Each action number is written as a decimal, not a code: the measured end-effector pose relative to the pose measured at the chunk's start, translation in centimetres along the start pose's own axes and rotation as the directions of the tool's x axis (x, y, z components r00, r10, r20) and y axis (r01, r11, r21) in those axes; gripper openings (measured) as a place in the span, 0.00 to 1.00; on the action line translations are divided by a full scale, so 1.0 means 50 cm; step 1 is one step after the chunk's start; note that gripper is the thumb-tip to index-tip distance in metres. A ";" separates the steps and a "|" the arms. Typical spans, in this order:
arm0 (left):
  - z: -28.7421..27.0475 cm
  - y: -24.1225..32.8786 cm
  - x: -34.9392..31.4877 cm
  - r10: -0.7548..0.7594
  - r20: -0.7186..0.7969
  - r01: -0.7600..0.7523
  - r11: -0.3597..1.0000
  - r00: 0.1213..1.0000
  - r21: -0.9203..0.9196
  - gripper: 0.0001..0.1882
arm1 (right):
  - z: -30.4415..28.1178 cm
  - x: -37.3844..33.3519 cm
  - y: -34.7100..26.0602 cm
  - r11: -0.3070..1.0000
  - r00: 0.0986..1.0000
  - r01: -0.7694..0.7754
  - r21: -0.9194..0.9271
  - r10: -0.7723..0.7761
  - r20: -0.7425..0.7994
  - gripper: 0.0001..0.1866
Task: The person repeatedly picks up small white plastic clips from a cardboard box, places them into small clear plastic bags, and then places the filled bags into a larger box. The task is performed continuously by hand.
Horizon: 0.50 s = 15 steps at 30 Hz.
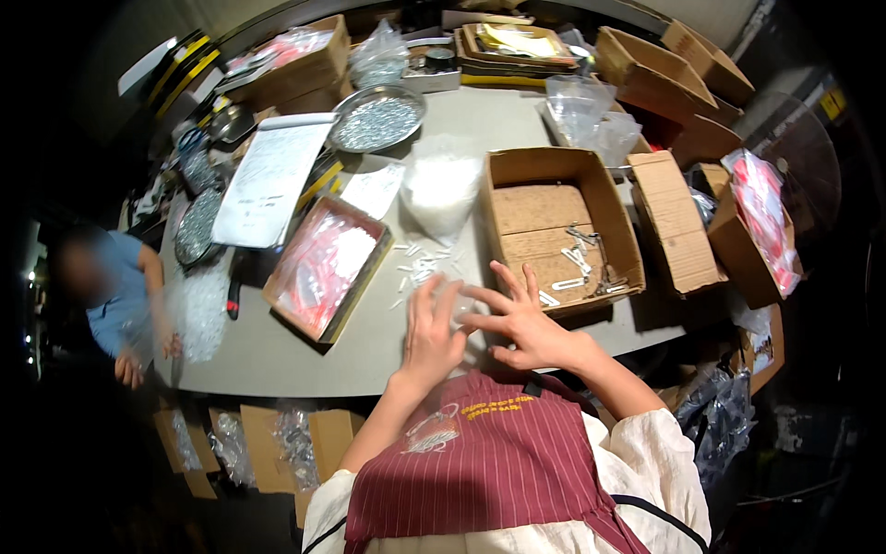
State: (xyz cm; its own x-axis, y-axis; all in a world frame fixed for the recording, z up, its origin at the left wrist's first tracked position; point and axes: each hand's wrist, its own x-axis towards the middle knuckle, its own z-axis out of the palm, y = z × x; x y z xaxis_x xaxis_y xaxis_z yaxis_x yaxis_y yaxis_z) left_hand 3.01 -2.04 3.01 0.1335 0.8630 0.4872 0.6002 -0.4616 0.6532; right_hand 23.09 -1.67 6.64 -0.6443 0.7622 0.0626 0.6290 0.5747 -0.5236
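My left hand (pixel 431 331) is over the near edge of the table, its fingers stretched forward and slightly blurred. Close beside it, my right hand (pixel 528 329) has its fingers spread, with the forefinger side reaching across toward the left fingers. A faint see-through patch shows between the two hands; I cannot make out what it is. Just beyond my left fingertips lie small white plastic pieces (pixel 423 266), loose on the table. Behind them stands a clear bag (pixel 441 189) filled with white pieces. The open cardboard box (pixel 498 222) near my right hand holds several metal clip-like parts (pixel 577 258).
A shallow box (pixel 358 294) of red-and-clear packets lies left of my hands, near a paper pad (pixel 270 180). Metal bowls (pixel 378 120) of small shiny parts stand farther back. Cardboard boxes (pixel 678 226) crowd the right side. A person in blue (pixel 120 286) works at the left.
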 end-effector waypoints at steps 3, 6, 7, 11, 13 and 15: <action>0.012 -0.013 0.019 0.130 0.131 -0.137 0.990 0.983 0.043 0.22 | -0.018 -0.006 0.004 0.997 0.989 0.069 0.022 -0.072 0.128 0.33; 0.037 -0.037 0.015 0.078 0.232 -0.072 0.997 0.970 -0.034 0.17 | -0.055 0.006 0.050 0.960 0.973 0.213 0.182 -0.226 0.051 0.25; 0.046 -0.044 0.012 0.058 0.227 -0.047 0.997 0.972 -0.053 0.16 | -0.058 0.005 0.107 0.949 0.972 0.222 0.225 -0.198 -0.125 0.20; 0.053 -0.039 0.005 -0.185 0.231 0.223 0.963 0.955 -0.150 0.15 | -0.088 -0.011 0.336 0.889 0.903 -0.408 -0.208 0.360 -0.234 0.14; 0.051 -0.034 0.002 -0.276 0.272 0.324 0.934 0.922 -0.151 0.15 | -0.093 -0.018 0.422 0.720 0.812 -0.553 -0.418 0.578 -0.079 0.21; 0.052 -0.034 0.008 -0.321 0.320 0.384 0.911 0.891 -0.153 0.16 | -0.060 -0.032 0.493 0.747 0.795 -0.597 -0.293 0.599 -0.092 0.19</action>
State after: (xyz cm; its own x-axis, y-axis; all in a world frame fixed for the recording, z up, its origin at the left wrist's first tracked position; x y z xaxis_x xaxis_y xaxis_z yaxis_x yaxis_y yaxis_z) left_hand 4.10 -0.37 0.57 0.1786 0.9832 0.0385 0.4771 -0.1208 0.8705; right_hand 40.93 12.19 -3.84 -0.0952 0.9780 -0.1859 0.9818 0.0615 -0.1794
